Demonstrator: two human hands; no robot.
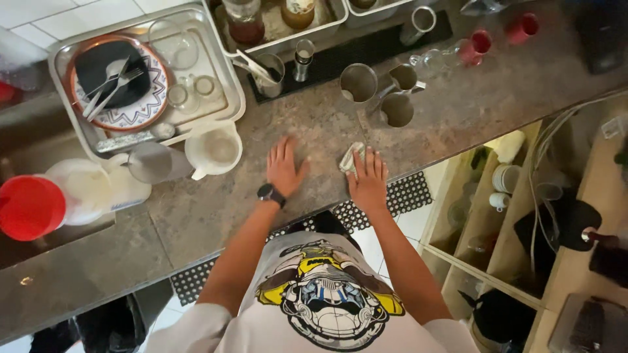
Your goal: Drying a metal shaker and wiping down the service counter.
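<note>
Head view: a person stands at a stone bench (216, 216) and looks down at both hands.
Left hand (284, 167): it lies flat on the bench, fingers (282, 149) spread wide open, holding nothing. A dark watch (269, 193) sits on that wrist.
Right hand (368, 178): it lies palm down with straight fingers (374, 160) pressed onto a small crumpled cloth (350, 159). The fingers are not curled around it; they rest on top.
Where the cloth is: on the bench, partly under the right hand, poking out on the side nearest the left hand, just in front of three metal cups (383, 91).
Work done: it looks like wiping. The bench by the hands shows no spill or crumbs that I can see, so this patch may be finished already.
Work left: I cannot tell wet from dry here. The bench toward the red lid (29, 208) and white jug (214, 150) has not got a hand near it.
Other things: a tray (226, 82) holds a patterned plate (140, 111) and glasses, well apart from both hands.
</note>
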